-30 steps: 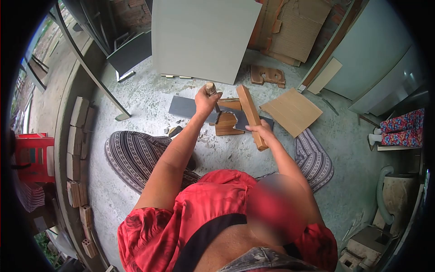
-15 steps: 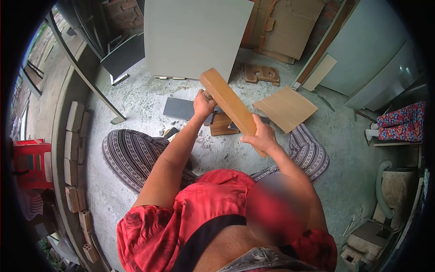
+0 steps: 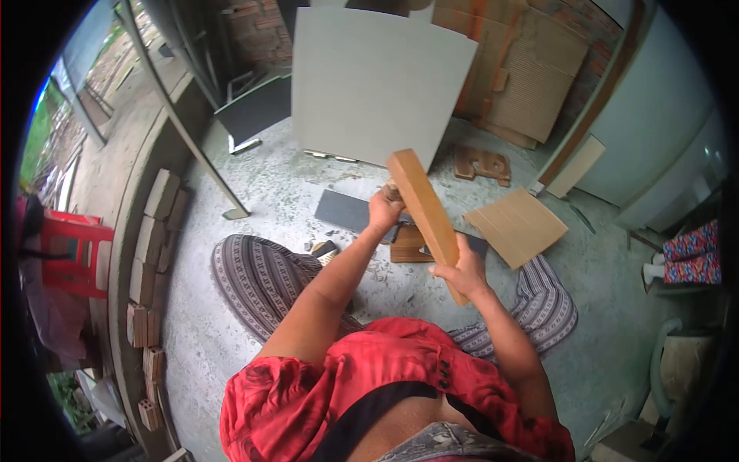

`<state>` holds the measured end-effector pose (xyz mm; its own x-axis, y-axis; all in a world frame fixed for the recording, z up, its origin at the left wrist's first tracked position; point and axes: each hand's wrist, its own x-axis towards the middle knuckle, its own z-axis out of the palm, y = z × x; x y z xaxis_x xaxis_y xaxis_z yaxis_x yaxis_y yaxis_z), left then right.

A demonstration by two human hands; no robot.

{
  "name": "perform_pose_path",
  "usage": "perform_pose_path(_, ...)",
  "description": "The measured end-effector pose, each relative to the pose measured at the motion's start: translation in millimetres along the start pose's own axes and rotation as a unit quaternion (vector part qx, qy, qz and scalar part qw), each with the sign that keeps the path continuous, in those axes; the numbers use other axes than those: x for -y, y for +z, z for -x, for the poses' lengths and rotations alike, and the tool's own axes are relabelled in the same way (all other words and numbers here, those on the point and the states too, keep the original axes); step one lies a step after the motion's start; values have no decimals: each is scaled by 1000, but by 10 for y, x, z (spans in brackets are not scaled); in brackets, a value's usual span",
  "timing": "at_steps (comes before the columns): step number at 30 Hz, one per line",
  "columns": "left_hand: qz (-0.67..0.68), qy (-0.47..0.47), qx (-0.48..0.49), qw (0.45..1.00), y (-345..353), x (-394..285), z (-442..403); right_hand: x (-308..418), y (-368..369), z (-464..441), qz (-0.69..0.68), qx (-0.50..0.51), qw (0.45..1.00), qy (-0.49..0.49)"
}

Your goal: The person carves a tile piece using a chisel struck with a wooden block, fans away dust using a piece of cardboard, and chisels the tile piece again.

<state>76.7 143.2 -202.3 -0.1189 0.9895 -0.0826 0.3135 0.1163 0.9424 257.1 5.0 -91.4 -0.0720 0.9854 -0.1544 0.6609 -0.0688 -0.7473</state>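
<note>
A long, thick wooden block (image 3: 425,208) slants over the floor before me, its far end tipped up to the left. My right hand (image 3: 464,269) is wrapped around its near end, thumb on the left side. Against the left side near the far end is my left hand (image 3: 386,208), fingers curled closed; a small tan bit shows at its top, and what it grips is partly hidden. Below the block lie a brown wooden piece (image 3: 410,245) and a dark grey slab (image 3: 342,209) with crumbs around them.
A large pale panel (image 3: 377,81) stands ahead. Flat cardboard (image 3: 517,228) lies right of the block, with a cut-out wooden piece (image 3: 482,165) beyond. Bricks (image 3: 143,262) line the ledge at left, near a red plastic stool (image 3: 73,250). My patterned trouser legs (image 3: 262,281) spread on both sides.
The view has shifted, so the scene sits lower and further right. The block stands slightly steeper in view. Both hands keep about the same places on it.
</note>
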Motion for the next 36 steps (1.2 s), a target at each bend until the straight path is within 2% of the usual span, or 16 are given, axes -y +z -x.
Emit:
perform_pose_path(4, 80, 16, 19, 997, -35, -31, 44, 78, -3, 15, -31, -5, 999, -22)
perform_pose_path(9, 194, 16, 101, 976, 4, 162, -52, 188, -31, 45, -62, -5, 998, 6)
perform_pose_path(12, 214, -64, 168, 960, -120, 56, -109, 279, -67, 51, -70, 5, 998, -7)
perform_pose_path(15, 196, -46, 212, 956, -193, -1, -161, 296, -102, 52, -77, 8, 997, 7)
perform_pose_path(18, 165, -31, 176, 970, -198, -94, -98, 307, -147, 71, -56, 23, 998, 16)
perform_pose_path(20, 141, -21, 156, 977, -111, -10, -126, 364, -184, 100, -94, -28, 994, -54)
perform_pose_path(21, 119, 3, 135, 984, -1, 161, -185, 392, -200, 108, -93, -27, 994, -49)
perform_pose_path(23, 97, 27, 118, 988, 108, 271, -179, 467, -243, 101, -103, -98, 980, -138)
perform_pose_path(25, 67, 52, 91, 992, 96, 200, -150, 490, -267, 113, -105, -112, 979, -136)
perform_pose_path(27, 98, 44, 82, 991, 58, 64, -77, 377, -263, 89, 49, -77, 994, -67)
perform_pose_path(28, 131, 33, 70, 988, 45, 28, -42, 292, -249, 64, 48, -79, 993, -69)
perform_pose_path(30, 111, 45, 69, 990, 73, 74, -29, 210, -213, 28, 97, 6, 995, 8)
perform_pose_path(31, 93, 57, 67, 992, 104, 106, -63, 243, -228, 24, 96, 4, 995, 5)
perform_pose_path(33, 111, 55, 67, 990, 123, 146, -33, 363, -294, 110, -61, -40, 996, -56)
perform_pose_path(34, 86, 44, 73, 993, 79, 75, -14, 436, -303, 131, -62, -37, 996, -54)
perform_pose_path(36, 57, 35, 80, 995, 16, -35, 33, 550, -307, 122, -121, -128, 976, -125)
